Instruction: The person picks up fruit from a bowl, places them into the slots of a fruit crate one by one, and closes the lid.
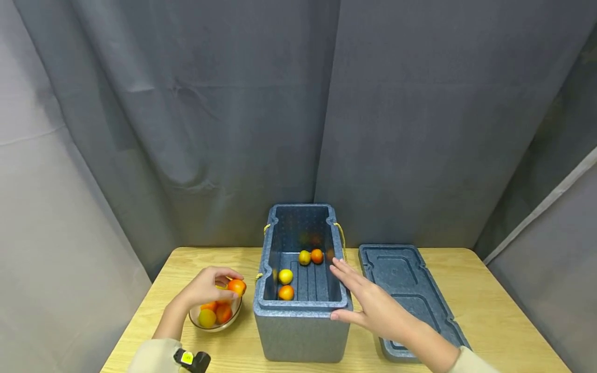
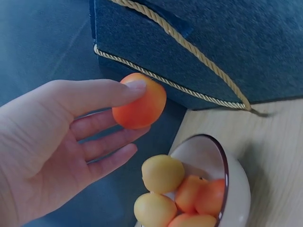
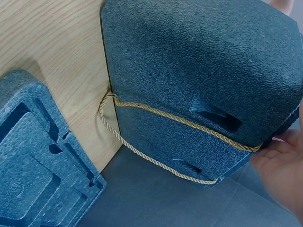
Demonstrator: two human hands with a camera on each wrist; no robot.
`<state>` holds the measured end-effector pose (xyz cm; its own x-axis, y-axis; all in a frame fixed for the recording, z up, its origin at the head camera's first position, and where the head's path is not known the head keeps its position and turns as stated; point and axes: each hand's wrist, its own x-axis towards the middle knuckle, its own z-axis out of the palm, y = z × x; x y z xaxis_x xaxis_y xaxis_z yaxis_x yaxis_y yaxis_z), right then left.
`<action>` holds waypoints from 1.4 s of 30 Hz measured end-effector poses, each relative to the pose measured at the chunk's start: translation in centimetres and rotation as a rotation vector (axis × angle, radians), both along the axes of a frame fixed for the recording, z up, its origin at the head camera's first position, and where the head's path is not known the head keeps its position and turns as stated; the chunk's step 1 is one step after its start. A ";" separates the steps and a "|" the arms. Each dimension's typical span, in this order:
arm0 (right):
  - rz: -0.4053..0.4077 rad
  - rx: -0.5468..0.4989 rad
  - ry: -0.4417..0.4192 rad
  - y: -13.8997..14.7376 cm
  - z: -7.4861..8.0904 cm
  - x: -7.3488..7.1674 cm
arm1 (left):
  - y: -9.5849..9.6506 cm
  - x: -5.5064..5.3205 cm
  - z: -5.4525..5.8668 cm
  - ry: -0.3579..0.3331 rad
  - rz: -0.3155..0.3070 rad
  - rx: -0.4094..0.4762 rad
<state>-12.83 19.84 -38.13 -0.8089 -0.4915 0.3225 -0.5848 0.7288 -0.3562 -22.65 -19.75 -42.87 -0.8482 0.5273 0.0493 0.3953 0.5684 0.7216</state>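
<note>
Both sleeves (image 1: 153, 356) are cream, the left one bearing a black device (image 1: 201, 362) (with a yellow label (image 1: 187, 358)).

Rough, matt, foam-like box (image 3: 189, 61); twisted cord (image 3: 163, 113); smooth fruit (image 2: 139, 106); glossy-rimmed bowl (image 2: 239, 184); wood-grained table (image 1: 494, 311); matt cloth curtain (image 1: 224, 114)

Box (image 1: 303, 338) in all views — wrist pair nearer

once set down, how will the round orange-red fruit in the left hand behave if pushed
The round orange-red fruit would probably roll, given its rounded sides. Its smooth-looking skin may be slippery. It seems fairly firm: the left hand pinches it without a visible dent.
</note>
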 end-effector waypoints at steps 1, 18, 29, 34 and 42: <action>-0.001 -0.001 -0.001 0.0 -0.1 0.0 | 0.1 -0.1 0.0 -0.001 0.000 0.003; -0.003 0.010 -0.009 -0.1 0.1 -0.1 | 0.7 -0.8 2.5 0.015 0.037 0.063; -0.007 0.013 -0.004 0.0 0.0 -0.1 | 1.2 -1.2 4.7 0.052 0.005 0.036; -0.003 0.012 0.000 0.0 0.1 -0.1 | 1.7 -1.2 5.7 0.060 0.011 -0.012; -0.004 0.021 -0.008 -0.1 0.3 0.0 | 2.2 -1.3 7.0 0.016 0.039 -0.004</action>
<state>-12.84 19.76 -37.84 -0.8134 -0.4949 0.3058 -0.5792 0.7387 -0.3449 -23.98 -17.50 -35.91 -0.8674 0.4938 0.0606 0.3838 0.5865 0.7132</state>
